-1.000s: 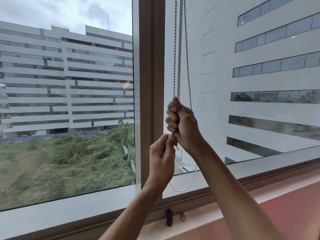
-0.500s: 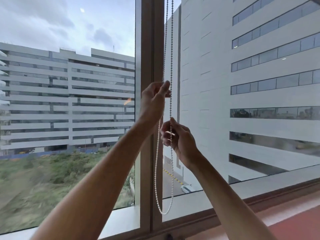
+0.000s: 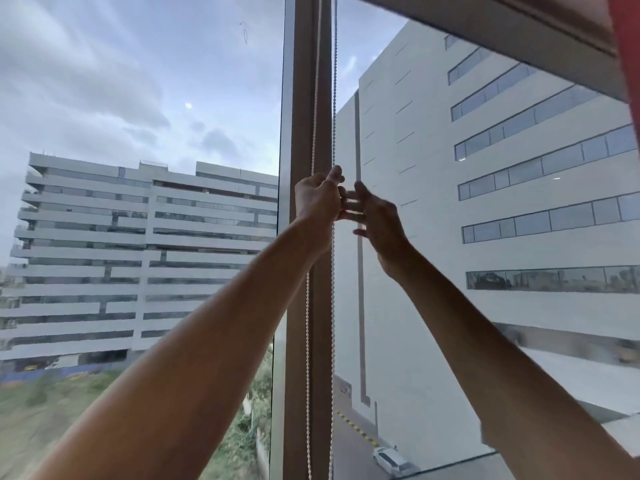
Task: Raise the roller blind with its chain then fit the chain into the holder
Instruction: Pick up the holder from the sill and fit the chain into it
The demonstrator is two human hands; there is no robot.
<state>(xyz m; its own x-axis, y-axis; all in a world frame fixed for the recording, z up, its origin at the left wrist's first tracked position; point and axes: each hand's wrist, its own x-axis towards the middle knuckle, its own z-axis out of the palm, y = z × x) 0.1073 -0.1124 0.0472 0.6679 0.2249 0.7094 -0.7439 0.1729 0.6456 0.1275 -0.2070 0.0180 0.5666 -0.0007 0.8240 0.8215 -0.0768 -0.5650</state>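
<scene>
A white bead chain hangs as two strands in front of the brown window post. My left hand is raised high and closed around the chain, thumb and finger pinching the right strand. My right hand is just to its right at the same height, fingers spread, touching the left hand's fingers with nothing clearly gripped. The bottom edge of the raised roller blind crosses the upper right corner. The chain holder is out of view.
Large window panes stand on both sides of the post. A red wall edge runs down the far right. Part of the sill shows at the lower right.
Both hands have risen along the chain; my right hand has let go and opened beside the left. The view has tilted upward, so the sill and chain loop have dropped out of sight.
</scene>
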